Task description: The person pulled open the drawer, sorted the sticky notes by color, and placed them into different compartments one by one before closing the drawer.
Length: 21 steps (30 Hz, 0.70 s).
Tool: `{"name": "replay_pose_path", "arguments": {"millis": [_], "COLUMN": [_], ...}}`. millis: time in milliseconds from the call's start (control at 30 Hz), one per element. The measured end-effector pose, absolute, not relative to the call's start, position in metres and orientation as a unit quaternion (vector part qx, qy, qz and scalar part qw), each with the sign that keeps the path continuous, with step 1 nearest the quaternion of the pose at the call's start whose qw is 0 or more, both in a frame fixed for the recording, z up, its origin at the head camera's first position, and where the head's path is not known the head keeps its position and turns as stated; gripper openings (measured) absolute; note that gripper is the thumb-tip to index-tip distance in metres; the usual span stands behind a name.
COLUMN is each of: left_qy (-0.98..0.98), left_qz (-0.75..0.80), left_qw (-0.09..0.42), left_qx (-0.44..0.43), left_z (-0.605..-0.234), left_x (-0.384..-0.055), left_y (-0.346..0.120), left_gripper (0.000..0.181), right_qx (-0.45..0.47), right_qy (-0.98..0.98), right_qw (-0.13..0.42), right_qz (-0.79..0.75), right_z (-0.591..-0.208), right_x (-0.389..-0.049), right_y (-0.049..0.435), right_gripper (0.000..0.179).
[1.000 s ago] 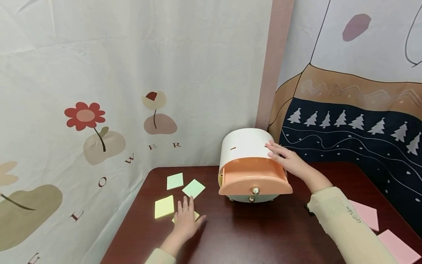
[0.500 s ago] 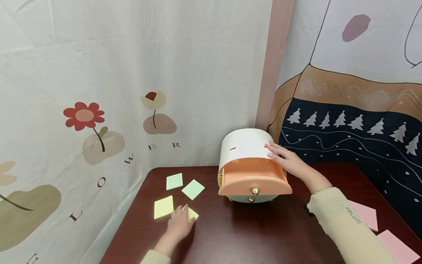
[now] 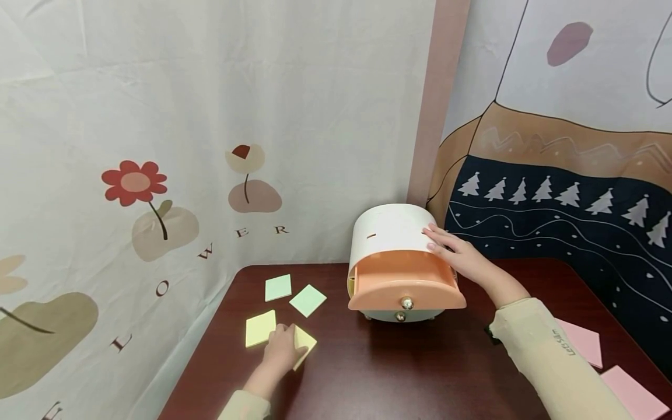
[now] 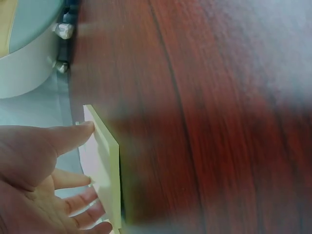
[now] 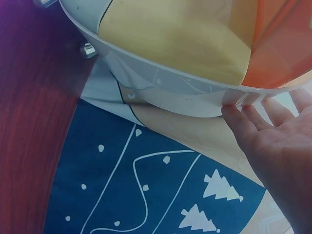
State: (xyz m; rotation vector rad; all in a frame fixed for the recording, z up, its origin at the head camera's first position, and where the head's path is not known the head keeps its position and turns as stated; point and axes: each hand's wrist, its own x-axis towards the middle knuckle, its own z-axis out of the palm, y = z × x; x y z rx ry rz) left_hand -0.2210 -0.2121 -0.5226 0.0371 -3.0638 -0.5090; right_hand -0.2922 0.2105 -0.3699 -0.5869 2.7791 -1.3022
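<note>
In the head view my left hand (image 3: pixel 282 347) grips a yellow sticky note pad (image 3: pixel 305 345) at the table's left side. The left wrist view shows the thumb on one side of this pad (image 4: pixel 103 163) and the fingertips at its edge. My right hand (image 3: pixel 462 256) rests with extended fingers on the right of the white rounded top of a small drawer box (image 3: pixel 394 224). Its orange upper drawer (image 3: pixel 406 294) is pulled out; the pale green lower drawer (image 3: pixel 380 315) is pushed in. In the right wrist view the fingertips (image 5: pixel 234 114) touch the white shell.
Another yellow pad (image 3: pixel 261 329) lies left of my left hand. Two green pads (image 3: pixel 278 287) lie farther back. Two pink pads (image 3: pixel 580 341) are at the right, partly behind the sleeve. A printed curtain (image 3: pixel 325 146) hangs behind the dark wooden table (image 3: pixel 367 373).
My left hand has drawn back from over the yellow pad, closed its fingers on it, and the pad has turned or tilted. The right hand and drawer box have stayed still.
</note>
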Motion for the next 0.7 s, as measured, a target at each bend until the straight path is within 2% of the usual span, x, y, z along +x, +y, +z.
{"name": "replay_pose_path", "arguments": {"millis": [267, 500, 700], "left_qy": [-0.978, -0.969, -0.973], "left_qz": [-0.201, -0.222, -0.194], "left_qw": [0.052, 0.108, 0.124], "left_qx": [0.013, -0.006, -0.029], "left_z": [-0.5210, -0.5199, -0.5125], "left_x": [-0.2247, -0.2248, -0.2236], "left_y": [-0.2125, -0.2104, -0.2070], "left_gripper": [0.080, 0.057, 0.043], "right_qx": [-0.187, -0.184, -0.184], "right_qy": [0.890, 0.889, 0.889], "right_qw": [0.011, 0.013, 0.014], "right_qz": [-0.416, -0.418, -0.420], "right_z": [-0.3712, -0.3701, -0.3707], "right_x": [-0.2938, -0.2935, -0.2939], "right_y": [0.2106, 0.2104, 0.2109], "right_gripper": [0.056, 0.056, 0.056]}}
